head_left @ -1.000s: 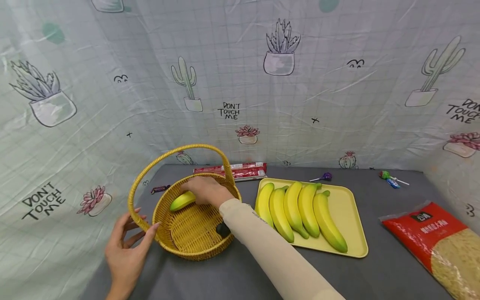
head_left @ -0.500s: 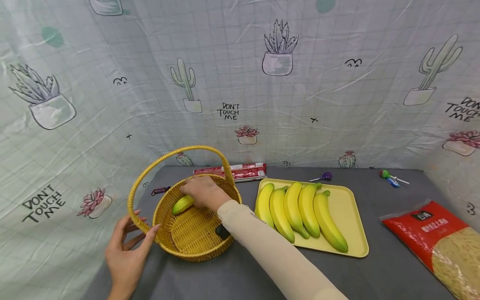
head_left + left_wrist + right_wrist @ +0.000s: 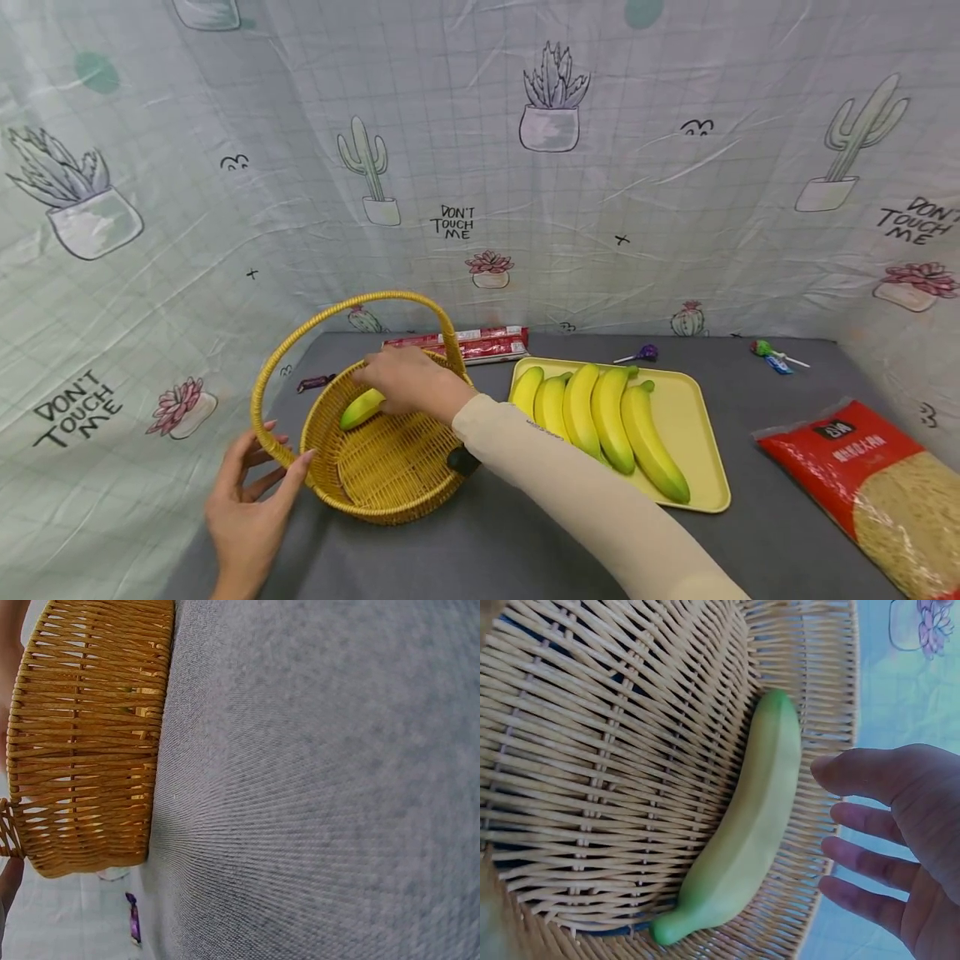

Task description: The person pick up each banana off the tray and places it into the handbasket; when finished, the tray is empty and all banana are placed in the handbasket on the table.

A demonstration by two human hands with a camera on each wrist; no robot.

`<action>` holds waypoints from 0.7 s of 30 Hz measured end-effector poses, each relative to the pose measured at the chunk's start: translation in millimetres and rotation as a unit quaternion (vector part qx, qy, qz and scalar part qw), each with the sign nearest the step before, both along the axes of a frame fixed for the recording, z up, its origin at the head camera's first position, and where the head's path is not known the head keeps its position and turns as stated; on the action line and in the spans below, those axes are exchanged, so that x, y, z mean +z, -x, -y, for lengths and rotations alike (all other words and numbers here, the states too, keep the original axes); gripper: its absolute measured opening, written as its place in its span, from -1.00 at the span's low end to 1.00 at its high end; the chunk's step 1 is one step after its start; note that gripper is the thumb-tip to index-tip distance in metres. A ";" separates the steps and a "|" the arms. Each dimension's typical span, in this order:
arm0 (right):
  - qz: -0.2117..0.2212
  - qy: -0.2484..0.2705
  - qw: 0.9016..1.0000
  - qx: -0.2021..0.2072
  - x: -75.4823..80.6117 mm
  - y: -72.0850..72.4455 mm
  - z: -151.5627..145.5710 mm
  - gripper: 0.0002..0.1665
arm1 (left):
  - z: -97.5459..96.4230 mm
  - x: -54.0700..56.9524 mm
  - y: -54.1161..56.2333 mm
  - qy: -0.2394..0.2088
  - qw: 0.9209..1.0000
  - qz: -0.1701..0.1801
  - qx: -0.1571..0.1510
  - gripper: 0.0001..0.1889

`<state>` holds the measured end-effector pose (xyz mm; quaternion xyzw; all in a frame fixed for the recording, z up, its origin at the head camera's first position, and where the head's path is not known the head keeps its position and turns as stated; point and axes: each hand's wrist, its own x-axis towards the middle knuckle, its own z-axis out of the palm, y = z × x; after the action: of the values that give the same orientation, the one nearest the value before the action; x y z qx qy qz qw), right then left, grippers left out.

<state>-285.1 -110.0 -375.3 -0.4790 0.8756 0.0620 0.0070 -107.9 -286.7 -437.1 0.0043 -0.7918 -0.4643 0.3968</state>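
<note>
A yellow wicker basket (image 3: 375, 504) with a tall hoop handle (image 3: 352, 302) stands at the left of the table. My left hand (image 3: 247, 508) holds the foot of that handle between thumb and fingers; in the left wrist view only a fingertip (image 3: 10, 879) shows there. Over the basket's far side is my right hand (image 3: 408, 379), its fingers loose and holding nothing. One banana (image 3: 742, 825) with green ends lies in the basket against the wall, and in the right wrist view a gap shows between it and my fingertips. In the head view, my right hand hides part of it.
Right of the basket, a yellow tray (image 3: 693, 433) bears several bananas (image 3: 652, 442). Red packets (image 3: 487, 343) lie behind the basket, a purple-wrapped sweet (image 3: 315, 382) at its left. Lollipops (image 3: 647, 353) lie at the back, and a red bag (image 3: 862, 467) of pale food at the right.
My right hand has drawn up and slightly back from the banana, which stays in the basket. The left hand keeps its place at the handle. The head view has shifted slightly.
</note>
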 end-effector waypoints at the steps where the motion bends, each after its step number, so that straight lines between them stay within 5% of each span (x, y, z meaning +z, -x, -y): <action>1: 0.000 -0.002 1.000 0.001 1.8 -2.3 -2.1 -0.30 | -2.4 2.4 -1.3 0.000 1.000 -0.001 -0.001 -0.31; 7: -0.021 -0.013 1.000 0.018 9.6 -20.4 -8.2 -0.33 | -8.9 8.3 -4.6 -0.008 1.000 -0.001 0.004 -0.33; 14: -0.045 -0.039 0.998 0.023 14.9 -44.0 -6.4 -0.31 | 7.4 -13.2 1.3 -0.021 1.000 0.018 0.010 -0.29; 21: -0.086 -0.017 0.995 0.039 27.9 -54.0 -20.0 -0.34 | 6.8 -10.7 4.1 -0.014 1.000 0.006 0.003 -0.30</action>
<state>-231.2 -90.1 -347.4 -0.5057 0.8524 0.1180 -0.0622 -112.0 -293.5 -447.8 0.0147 -0.7877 -0.4741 0.3931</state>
